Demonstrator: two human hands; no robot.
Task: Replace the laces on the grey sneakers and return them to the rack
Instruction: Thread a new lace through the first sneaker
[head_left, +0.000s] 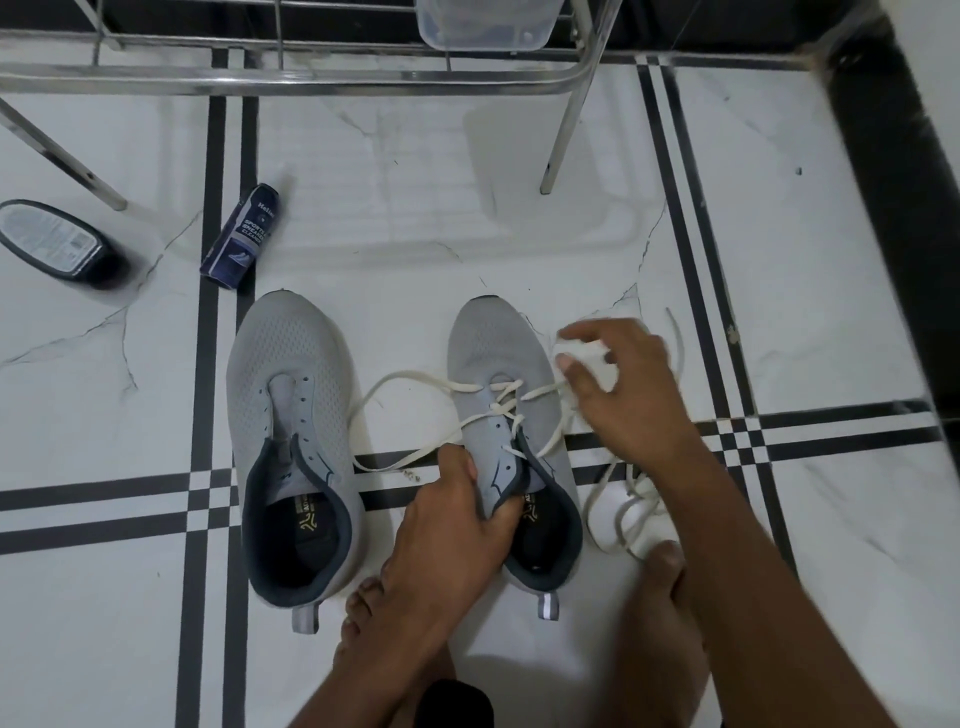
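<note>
The left hand (457, 499) gripped the tongue of the right sneaker (514, 441) while the right hand (618, 384) pinched the white lace (410, 382), which probably needed even, gentle tension.

open floor (519, 208) ahead, rack leg (563, 135) intruding

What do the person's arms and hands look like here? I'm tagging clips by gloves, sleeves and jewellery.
Both arms are bare along all that shows: no sleeves in view. The left hand and right hand wear no gloves, and no ring, watch or bracelet is visible. The right hand is somewhat motion-blurred, so small details there cannot be ruled out. Nails look short and unpainted.
</note>
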